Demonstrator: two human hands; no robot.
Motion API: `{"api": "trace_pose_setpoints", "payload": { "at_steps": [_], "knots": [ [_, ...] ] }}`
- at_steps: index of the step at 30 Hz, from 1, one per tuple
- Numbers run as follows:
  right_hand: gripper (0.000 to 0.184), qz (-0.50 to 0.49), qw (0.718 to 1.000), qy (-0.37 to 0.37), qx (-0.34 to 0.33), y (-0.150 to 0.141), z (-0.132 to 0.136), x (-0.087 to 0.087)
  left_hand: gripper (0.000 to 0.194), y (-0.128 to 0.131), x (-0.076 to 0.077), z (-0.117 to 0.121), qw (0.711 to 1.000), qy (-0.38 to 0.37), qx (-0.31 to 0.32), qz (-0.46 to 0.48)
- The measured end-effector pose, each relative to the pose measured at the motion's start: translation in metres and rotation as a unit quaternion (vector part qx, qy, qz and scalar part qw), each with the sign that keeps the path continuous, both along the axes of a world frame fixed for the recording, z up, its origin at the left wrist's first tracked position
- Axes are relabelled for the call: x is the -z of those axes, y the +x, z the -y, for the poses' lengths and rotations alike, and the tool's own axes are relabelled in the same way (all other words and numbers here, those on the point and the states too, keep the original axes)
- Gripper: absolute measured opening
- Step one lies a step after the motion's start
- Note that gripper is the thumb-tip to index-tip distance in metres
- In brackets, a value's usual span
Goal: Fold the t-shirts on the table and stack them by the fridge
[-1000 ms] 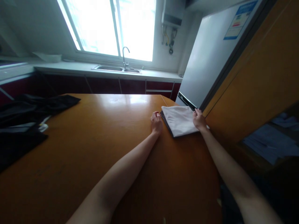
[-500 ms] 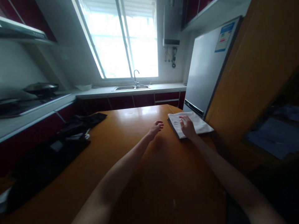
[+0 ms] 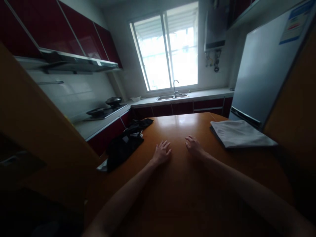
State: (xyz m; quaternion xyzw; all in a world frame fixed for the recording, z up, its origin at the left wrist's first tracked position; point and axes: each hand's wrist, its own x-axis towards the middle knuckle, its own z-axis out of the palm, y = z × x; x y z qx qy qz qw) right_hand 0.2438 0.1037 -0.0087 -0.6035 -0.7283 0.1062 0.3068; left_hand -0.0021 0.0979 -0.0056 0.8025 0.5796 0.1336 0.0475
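Observation:
My left hand (image 3: 162, 152) is over the wooden table (image 3: 177, 184), fingers spread and holding nothing. A short way to its right is my right hand (image 3: 194, 145), also with fingers apart and nothing in them. Whether either palm touches the tabletop I cannot tell. A heap of black clothing (image 3: 125, 144) lies along the table's left edge, nearer to my left hand. At the right edge rests a flat folded stack of cloth (image 3: 243, 133), pale grey on top and darker beneath, apart from my right hand.
Behind the table runs a counter (image 3: 204, 93) with a sink (image 3: 165, 97) and faucet (image 3: 175, 86). A stove (image 3: 103, 113) with a lidded pan (image 3: 114, 101) stands to the left. The refrigerator (image 3: 263, 62) rises close by the table's right side.
My right hand has left the folded cloth stack and moved left over the table. My left hand has spread its fingers and shifted toward the black clothing. The view has turned left.

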Motion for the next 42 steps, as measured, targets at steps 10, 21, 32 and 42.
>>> {"api": "trace_pose_setpoints", "payload": {
  "at_steps": [10,21,32,42],
  "knots": [
    [0.051,0.166,0.984,-0.067,0.003,-0.027,0.015,0.025,0.054,-0.005,0.009,0.010,0.999,-0.007,0.024,-0.031],
    [0.052,0.185,0.981,-0.063,0.000,-0.021,0.012,0.031,0.055,-0.006,0.013,0.012,0.999,-0.009,0.029,-0.028],
    [0.051,0.181,0.982,-0.045,-0.004,-0.018,0.010,0.035,0.055,-0.006,0.011,0.015,0.999,-0.015,0.034,-0.026],
    [0.052,0.173,0.984,-0.048,-0.001,-0.018,0.010,0.036,0.055,-0.006,0.011,0.015,0.999,-0.016,0.033,-0.029]
  ]
}}
